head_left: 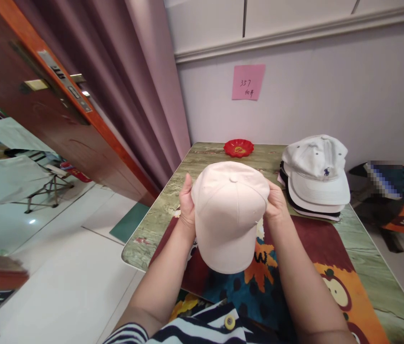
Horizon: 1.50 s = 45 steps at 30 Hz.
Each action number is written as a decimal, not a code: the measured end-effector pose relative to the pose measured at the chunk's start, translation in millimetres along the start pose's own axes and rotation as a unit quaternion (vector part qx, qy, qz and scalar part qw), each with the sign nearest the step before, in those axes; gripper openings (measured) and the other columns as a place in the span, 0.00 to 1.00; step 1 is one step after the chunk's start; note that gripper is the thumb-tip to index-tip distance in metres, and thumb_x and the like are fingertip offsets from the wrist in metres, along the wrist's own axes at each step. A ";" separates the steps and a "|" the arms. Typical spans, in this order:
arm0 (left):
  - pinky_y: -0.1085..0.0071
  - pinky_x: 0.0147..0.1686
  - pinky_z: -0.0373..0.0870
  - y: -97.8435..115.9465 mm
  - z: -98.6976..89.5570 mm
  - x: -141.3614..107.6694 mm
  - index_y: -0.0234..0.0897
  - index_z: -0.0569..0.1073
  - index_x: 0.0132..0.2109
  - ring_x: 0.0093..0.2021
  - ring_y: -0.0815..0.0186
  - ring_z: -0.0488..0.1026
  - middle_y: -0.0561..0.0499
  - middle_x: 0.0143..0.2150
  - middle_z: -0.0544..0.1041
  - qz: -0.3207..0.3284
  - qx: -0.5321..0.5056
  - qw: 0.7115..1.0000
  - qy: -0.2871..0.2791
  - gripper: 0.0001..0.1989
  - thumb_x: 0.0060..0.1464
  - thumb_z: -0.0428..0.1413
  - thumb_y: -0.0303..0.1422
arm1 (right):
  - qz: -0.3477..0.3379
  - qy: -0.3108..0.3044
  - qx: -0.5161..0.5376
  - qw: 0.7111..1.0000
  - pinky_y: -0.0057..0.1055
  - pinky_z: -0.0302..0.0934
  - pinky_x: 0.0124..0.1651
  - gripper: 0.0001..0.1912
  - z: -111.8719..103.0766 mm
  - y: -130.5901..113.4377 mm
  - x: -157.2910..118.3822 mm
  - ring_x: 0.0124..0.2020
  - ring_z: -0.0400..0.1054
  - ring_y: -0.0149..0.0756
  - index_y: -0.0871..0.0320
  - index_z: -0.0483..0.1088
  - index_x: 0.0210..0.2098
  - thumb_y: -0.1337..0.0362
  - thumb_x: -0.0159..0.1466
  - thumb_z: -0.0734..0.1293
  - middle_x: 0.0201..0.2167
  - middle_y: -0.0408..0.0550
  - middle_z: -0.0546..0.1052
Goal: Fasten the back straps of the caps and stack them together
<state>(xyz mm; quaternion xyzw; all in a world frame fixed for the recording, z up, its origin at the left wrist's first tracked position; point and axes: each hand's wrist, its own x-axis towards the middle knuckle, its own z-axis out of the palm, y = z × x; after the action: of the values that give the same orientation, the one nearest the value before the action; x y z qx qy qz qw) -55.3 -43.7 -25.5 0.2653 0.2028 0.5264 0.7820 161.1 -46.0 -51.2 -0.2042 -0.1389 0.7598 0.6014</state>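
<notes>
A pale pink cap (231, 215) is held up over the colourful mat, its brim towards me and its crown upward. My left hand (187, 203) grips the cap's left side, thumb pointing up and the other fingers hidden behind it. At the cap's right side, my right hand (275, 200) is closed on the edge, its fingertips partly hidden. To the right, a white cap with a small dark blue logo (318, 172) tops a stack of caps, with dark and pale edges showing beneath it.
A red scalloped dish (238, 148) stands near the back edge of the wood-patterned table (202, 155). The patterned mat (316, 236) lies under my arms. A pink note (248, 82) is on the wall. Left are a curtain and an open door (76, 138); another patterned surface is at far right.
</notes>
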 end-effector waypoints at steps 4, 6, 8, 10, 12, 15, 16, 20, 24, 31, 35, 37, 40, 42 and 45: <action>0.42 0.63 0.65 -7.0 8.2 -9.7 0.35 0.72 0.63 0.64 0.40 0.70 0.41 0.57 0.80 -0.007 -0.004 1.000 0.003 0.40 0.59 0.47 0.62 | -0.024 0.006 0.018 1.000 0.46 0.68 0.61 0.15 -0.9 1.9 7.8 0.53 0.77 0.45 0.59 0.76 0.46 0.68 0.60 0.65 0.42 0.51 0.84; 0.43 0.63 0.65 -10.1 7.8 -13.7 0.35 0.72 0.63 0.63 0.40 0.71 0.41 0.57 0.80 -0.011 -0.006 1.000 0.007 0.39 0.59 0.47 0.61 | -0.010 0.020 0.023 0.999 0.45 0.69 0.60 0.16 -4.2 0.3 11.5 0.52 0.77 0.44 0.60 0.76 0.46 0.71 0.59 0.65 0.41 0.51 0.84; 0.44 0.63 0.65 -11.8 4.9 -15.5 0.36 0.72 0.63 0.62 0.42 0.72 0.42 0.56 0.80 -0.020 -0.009 1.000 0.015 0.36 0.61 0.48 0.57 | -0.003 0.038 0.021 0.999 0.44 0.70 0.59 0.16 -6.4 -1.0 12.7 0.51 0.78 0.44 0.61 0.76 0.46 0.72 0.59 0.65 0.40 0.51 0.84; 0.47 0.64 0.65 -11.6 0.9 -14.5 0.36 0.73 0.63 0.61 0.45 0.73 0.43 0.55 0.81 -0.032 -0.015 0.999 0.026 0.31 0.63 0.49 0.53 | -0.014 0.041 0.018 0.999 0.46 0.69 0.59 0.14 -5.2 -0.5 9.2 0.52 0.77 0.44 0.60 0.75 0.46 0.69 0.62 0.65 0.41 0.51 0.84; 0.51 0.65 0.66 -9.9 -3.1 -11.1 0.35 0.73 0.63 0.61 0.47 0.74 0.44 0.55 0.81 -0.033 -0.021 0.998 0.039 0.29 0.65 0.50 0.49 | -0.035 0.011 0.016 0.999 0.49 0.68 0.60 0.15 -0.4 2.6 1.2 0.55 0.75 0.47 0.59 0.75 0.48 0.59 0.66 0.65 0.43 0.52 0.84; 0.54 0.64 0.67 -7.9 -6.8 -4.1 0.35 0.74 0.62 0.60 0.49 0.75 0.45 0.54 0.82 -0.008 -0.030 0.998 0.056 0.27 0.65 0.51 0.47 | -0.068 -0.047 0.007 0.997 0.56 0.63 0.63 0.26 9.7 11.0 -12.9 0.61 0.70 0.51 0.57 0.75 0.50 0.43 0.67 0.62 0.48 0.54 0.82; 0.54 0.64 0.67 -8.0 -7.0 -2.2 0.35 0.74 0.62 0.59 0.50 0.76 0.45 0.54 0.82 0.003 -0.033 0.998 0.062 0.26 0.65 0.51 0.46 | -0.078 -0.054 0.002 0.995 0.57 0.62 0.64 0.27 12.6 14.0 -16.2 0.62 0.69 0.51 0.56 0.76 0.50 0.42 0.66 0.62 0.49 0.54 0.82; 0.54 0.64 0.67 -11.6 -2.9 -0.1 0.34 0.74 0.62 0.60 0.50 0.75 0.45 0.54 0.82 0.006 -0.053 0.996 0.072 0.26 0.65 0.51 0.45 | -0.098 -0.030 0.015 0.995 0.55 0.58 0.67 0.20 17.7 21.1 -16.9 0.64 0.67 0.47 0.52 0.76 0.50 0.49 0.70 0.60 0.50 0.49 0.82; 0.51 0.65 0.64 -12.1 1.7 0.5 0.32 0.73 0.63 0.61 0.49 0.74 0.41 0.56 0.81 -0.047 -0.084 0.993 0.062 0.31 0.66 0.47 0.50 | -0.092 0.015 0.059 0.994 0.51 0.57 0.69 0.22 13.3 21.7 -7.1 0.63 0.69 0.42 0.52 0.76 0.51 0.54 0.74 0.54 0.49 0.46 0.83; 0.45 0.65 0.63 -20.1 3.7 4.8 0.30 0.75 0.60 0.62 0.44 0.73 0.38 0.55 0.81 -0.090 -0.095 0.990 0.048 0.37 0.62 0.47 0.58 | -0.060 0.045 0.068 0.995 0.51 0.58 0.68 0.25 5.4 21.3 -3.4 0.60 0.71 0.44 0.54 0.75 0.53 0.49 0.73 0.54 0.48 0.47 0.83; 0.50 0.66 0.63 -32.8 -0.3 3.5 0.32 0.76 0.58 0.59 0.49 0.76 0.40 0.52 0.83 -0.101 -0.085 0.990 0.045 0.24 0.65 0.52 0.44 | -0.064 0.051 0.060 0.995 0.51 0.59 0.67 0.24 0.2 13.6 -5.3 0.59 0.72 0.45 0.54 0.76 0.50 0.46 0.71 0.57 0.45 0.47 0.84; 0.51 0.66 0.64 -34.1 -1.8 5.3 0.34 0.77 0.58 0.57 0.51 0.77 0.41 0.51 0.83 -0.094 -0.076 0.991 0.050 0.22 0.66 0.52 0.42 | -0.085 0.060 0.047 0.993 0.51 0.61 0.65 0.23 -3.5 11.0 -5.5 0.58 0.73 0.46 0.53 0.77 0.47 0.45 0.69 0.58 0.44 0.46 0.84; 0.50 0.64 0.66 -27.6 -1.4 12.6 0.34 0.75 0.60 0.57 0.50 0.78 0.40 0.51 0.83 -0.114 -0.050 0.991 0.050 0.28 0.66 0.49 0.50 | -0.067 0.073 0.017 0.995 0.53 0.65 0.61 0.26 -6.7 13.4 -6.6 0.56 0.74 0.50 0.54 0.77 0.43 0.40 0.66 0.61 0.43 0.49 0.84; 0.48 0.63 0.68 -20.7 -1.7 19.2 0.33 0.74 0.61 0.57 0.49 0.77 0.39 0.51 0.83 -0.128 -0.031 0.990 0.054 0.33 0.66 0.46 0.55 | -0.026 0.078 0.002 0.997 0.54 0.68 0.58 0.29 -6.2 19.4 -9.5 0.55 0.75 0.53 0.57 0.78 0.42 0.38 0.64 0.62 0.42 0.53 0.84; 0.48 0.62 0.69 -13.5 -7.8 29.5 0.34 0.74 0.61 0.57 0.49 0.78 0.39 0.50 0.83 -0.119 -0.004 0.991 0.059 0.35 0.64 0.45 0.57 | 0.007 0.096 0.013 0.995 0.54 0.71 0.54 0.30 -3.1 33.7 -19.6 0.53 0.76 0.55 0.60 0.78 0.42 0.39 0.63 0.64 0.39 0.56 0.84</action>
<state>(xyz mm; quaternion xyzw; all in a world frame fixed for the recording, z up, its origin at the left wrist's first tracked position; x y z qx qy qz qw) -39.6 -18.9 -41.1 0.2050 0.2769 0.4453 0.8265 137.5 -73.1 -66.5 -0.2689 -0.0694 0.7427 0.6094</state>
